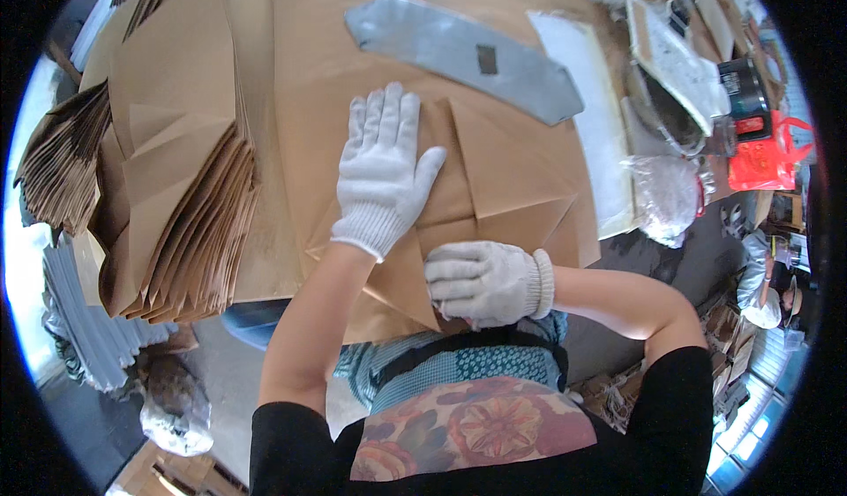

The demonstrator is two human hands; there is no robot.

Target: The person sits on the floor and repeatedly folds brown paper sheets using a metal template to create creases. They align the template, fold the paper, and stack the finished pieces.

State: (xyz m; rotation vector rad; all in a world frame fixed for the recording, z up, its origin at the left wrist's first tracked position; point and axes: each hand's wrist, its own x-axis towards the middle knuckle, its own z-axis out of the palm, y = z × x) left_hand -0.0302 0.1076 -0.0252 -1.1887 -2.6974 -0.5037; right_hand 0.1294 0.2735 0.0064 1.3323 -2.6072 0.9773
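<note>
Both my hands wear white knitted gloves. My left hand (pixel 381 165) lies flat on a sheet of brown kraft paper (pixel 520 156) with its fingers stretched out and the thumb apart. The paper is creased and partly folded, with diagonal fold lines near its close edge. My right hand (pixel 483 282) rests at that near edge, close to my body, its fingers bent over a folded flap; the fingertips are partly hidden. Beyond the hands lies a long grey metal plate (pixel 441 46) with angled ends and a small dark rectangle on it.
At the left stands a thick stack of folded brown paper (pixel 190 222). White sheets (pixel 587 116) lie right of the metal plate. A clear plastic bag (pixel 666 196), a red bag (pixel 763 161) and a black can (pixel 744 90) crowd the right side. Another person (pixel 763 284) is far right.
</note>
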